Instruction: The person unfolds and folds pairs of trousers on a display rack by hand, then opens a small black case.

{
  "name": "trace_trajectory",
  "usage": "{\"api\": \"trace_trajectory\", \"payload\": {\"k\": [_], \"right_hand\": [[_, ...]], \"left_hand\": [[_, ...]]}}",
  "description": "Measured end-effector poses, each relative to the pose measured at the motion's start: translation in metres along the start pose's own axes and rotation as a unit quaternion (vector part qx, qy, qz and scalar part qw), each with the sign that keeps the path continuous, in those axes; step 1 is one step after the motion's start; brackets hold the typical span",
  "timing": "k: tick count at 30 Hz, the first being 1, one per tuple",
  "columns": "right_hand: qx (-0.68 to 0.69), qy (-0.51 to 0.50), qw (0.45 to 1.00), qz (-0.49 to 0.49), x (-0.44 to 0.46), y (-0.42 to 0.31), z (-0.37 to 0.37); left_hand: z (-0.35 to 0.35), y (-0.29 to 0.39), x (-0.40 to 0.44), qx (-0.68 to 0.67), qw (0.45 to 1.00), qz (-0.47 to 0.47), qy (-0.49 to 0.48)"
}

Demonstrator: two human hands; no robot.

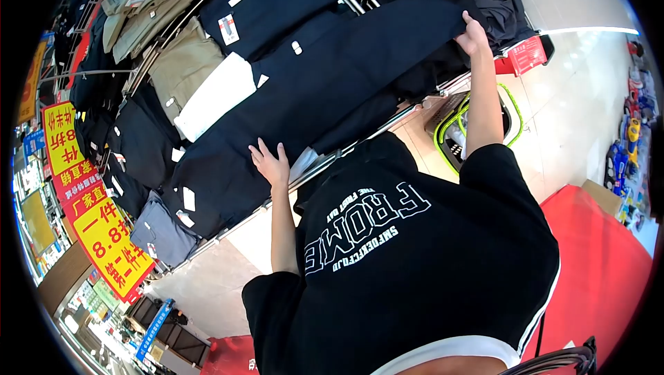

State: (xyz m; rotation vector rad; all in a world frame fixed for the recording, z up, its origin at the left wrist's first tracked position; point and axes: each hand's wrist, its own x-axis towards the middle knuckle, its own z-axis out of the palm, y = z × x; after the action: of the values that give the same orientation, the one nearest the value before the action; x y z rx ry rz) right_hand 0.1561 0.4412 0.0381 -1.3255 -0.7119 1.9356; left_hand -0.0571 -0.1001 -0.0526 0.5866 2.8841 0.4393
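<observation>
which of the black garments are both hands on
The long black garment stretched diagonally across the picture: right hand at its upper-right end, left hand on its near side. Neither touches the folded black garments beyond it.

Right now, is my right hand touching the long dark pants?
Touching. The head view shows your right hand at the right end of the long dark pants, its fingertips against the cloth's edge with no gap.

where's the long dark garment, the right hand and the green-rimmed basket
Long dark garment (311, 91): head view, on the middle of its cloth
Right hand (474, 35): head view, on the middle of the hand
Green-rimmed basket (519, 123): head view, on its green rim
</observation>
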Motion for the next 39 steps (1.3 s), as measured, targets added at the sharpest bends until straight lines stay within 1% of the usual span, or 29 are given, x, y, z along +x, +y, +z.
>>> {"api": "trace_trajectory", "payload": {"k": [2,3,4,5,6,7,8,9,10,12,13,15,16,17,19,20,22,24,25,26,27,28,29,31,32,36,37,38,39], "right_hand": [[-0.021,-0.032,0.998,-0.047,-0.024,-0.002,0.018],[-0.075,-0.061,0.991,-0.094,-0.025,0.002,0.02],[-0.214,-0.054,0.962,-0.159,-0.029,0.005,0.022],[-0.347,-0.046,0.911,-0.219,-0.047,0.005,0.034],[-0.561,-0.026,0.792,-0.24,-0.076,-0.004,0.054],[-0.527,-0.081,0.789,-0.306,-0.093,0.01,0.063],[-0.508,-0.149,0.687,-0.497,-0.091,0.032,0.066],[-0.538,-0.225,0.61,-0.536,-0.085,0.047,0.062],[-0.602,-0.271,0.513,-0.549,-0.083,0.06,0.059],[-0.714,-0.268,0.429,-0.484,-0.088,0.099,0.048],[-0.758,-0.262,0.388,-0.454,-0.096,0.11,0.044],[-0.733,-0.306,0.406,-0.451,-0.098,0.121,0.038],[-0.713,-0.3,0.406,-0.486,-0.098,0.124,0.035],[-0.711,-0.305,0.405,-0.487,-0.099,0.122,0.036],[-0.652,-0.278,0.481,-0.515,-0.104,0.113,0.048],[-0.617,-0.229,0.521,-0.543,-0.111,0.104,0.058],[-0.601,-0.097,0.53,-0.59,-0.101,0.102,0.061],[-0.642,-0.044,0.545,-0.538,-0.083,0.094,0.054],[-0.686,-0.016,0.539,-0.489,-0.08,0.089,0.051],[-0.691,0.003,0.545,-0.474,-0.065,0.091,0.042],[-0.662,-0.021,0.585,-0.467,-0.053,0.088,0.035],[-0.66,-0.022,0.617,-0.428,-0.053,0.085,0.035],[-0.656,-0.028,0.614,-0.438,-0.046,0.082,0.03],[-0.675,-0.03,0.642,-0.363,-0.047,0.073,0.035],[-0.665,-0.038,0.652,-0.362,-0.043,0.073,0.034],[-0.668,-0.049,0.672,-0.316,-0.033,0.072,0.03],[-0.674,-0.045,0.679,-0.288,-0.029,0.072,0.029],[-0.64,-0.058,0.707,-0.295,-0.011,0.078,0.015],[-0.643,-0.06,0.703,-0.299,-0.015,0.073,0.023]], "left_hand": [[-0.013,0.023,0.005,-0.087,0.995,0.044,0.026],[-0.019,0.035,0.009,-0.088,0.995,0.044,0.024],[-0.025,0.047,0.013,-0.136,0.988,0.067,0.018],[-0.03,0.056,0.018,-0.183,0.979,0.09,0.012],[-0.031,0.064,0.024,-0.21,0.972,0.105,0.012],[-0.03,0.069,0.029,-0.257,0.962,0.094,-0.025],[-0.031,0.077,0.031,-0.328,0.941,0.066,-0.055],[-0.033,0.086,0.033,-0.398,0.913,0.036,-0.084],[-0.033,0.091,0.037,-0.398,0.913,0.037,-0.083],[-0.034,0.095,0.042,-0.531,0.817,-0.073,-0.213],[-0.034,0.094,0.042,-0.532,0.817,-0.074,-0.211],[-0.032,0.09,0.043,-0.557,0.79,-0.113,-0.229],[-0.032,0.084,0.041,-0.548,0.799,-0.114,-0.218],[-0.031,0.076,0.039,-0.549,0.8,-0.117,-0.214],[-0.034,0.052,0.033,-0.571,0.785,-0.168,-0.175],[-0.03,0.034,0.03,-0.585,0.777,-0.185,-0.144],[-0.022,-0.009,0.019,-0.564,0.79,-0.235,-0.044],[-0.023,-0.049,0.006,-0.511,0.803,-0.292,0.092],[-0.011,-0.086,-0.002,-0.458,0.824,-0.276,0.186],[-0.025,-0.098,-0.008,-0.359,0.85,-0.301,0.243],[-0.039,-0.107,-0.017,-0.256,0.862,-0.323,0.294],[-0.04,-0.134,-0.025,-0.204,0.866,-0.321,0.325],[-0.049,-0.154,-0.032,-0.2,0.857,-0.366,0.303],[-0.06,-0.185,-0.044,-0.093,0.85,-0.459,0.243],[-0.059,-0.204,-0.05,-0.102,0.844,-0.473,0.231],[-0.063,-0.246,-0.052,-0.112,0.869,-0.443,0.189],[-0.062,-0.253,-0.047,-0.111,0.883,-0.411,0.197],[-0.06,-0.26,-0.04,-0.111,0.896,-0.379,0.205],[-0.063,-0.262,-0.032,-0.138,0.893,-0.362,0.228]]}}
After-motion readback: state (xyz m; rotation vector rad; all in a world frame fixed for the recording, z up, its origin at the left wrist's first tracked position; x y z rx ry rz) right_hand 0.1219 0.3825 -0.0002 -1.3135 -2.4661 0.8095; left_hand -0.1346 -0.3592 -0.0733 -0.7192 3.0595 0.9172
